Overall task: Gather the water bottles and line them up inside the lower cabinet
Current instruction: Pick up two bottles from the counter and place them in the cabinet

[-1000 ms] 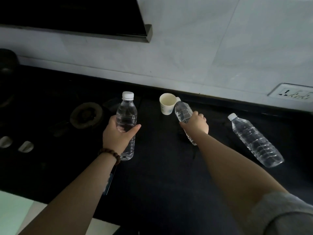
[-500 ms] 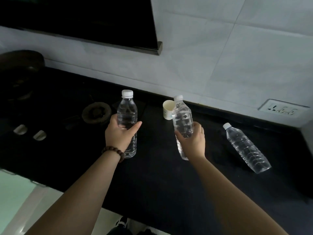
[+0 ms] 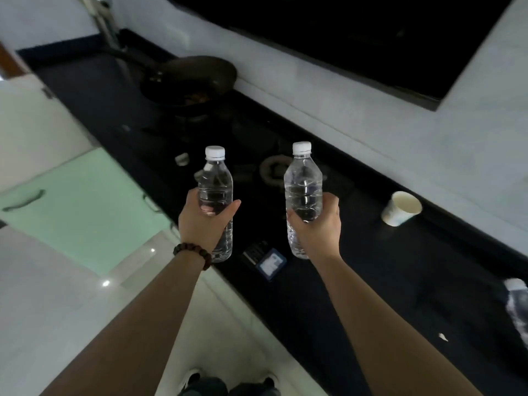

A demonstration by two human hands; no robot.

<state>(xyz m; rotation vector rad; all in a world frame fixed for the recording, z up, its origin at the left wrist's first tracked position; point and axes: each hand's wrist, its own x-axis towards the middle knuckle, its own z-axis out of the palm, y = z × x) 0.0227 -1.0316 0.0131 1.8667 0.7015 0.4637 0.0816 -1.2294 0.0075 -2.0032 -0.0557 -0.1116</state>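
Above the dark counter [image 3: 328,295], left hand [image 3: 204,221] and right hand [image 3: 318,230] each gripped an upright bottle mid-body: left bottle [image 3: 215,181], right bottle [image 3: 303,178]. I judged them full, heavyish, thin-walled, slick; third bottle [image 3: 518,307] lay at right

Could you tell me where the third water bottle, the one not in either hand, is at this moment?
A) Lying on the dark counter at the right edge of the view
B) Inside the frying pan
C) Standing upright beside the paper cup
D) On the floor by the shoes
A: while the left hand and right hand each hold a bottle, the third bottle lies on the counter at the right edge.
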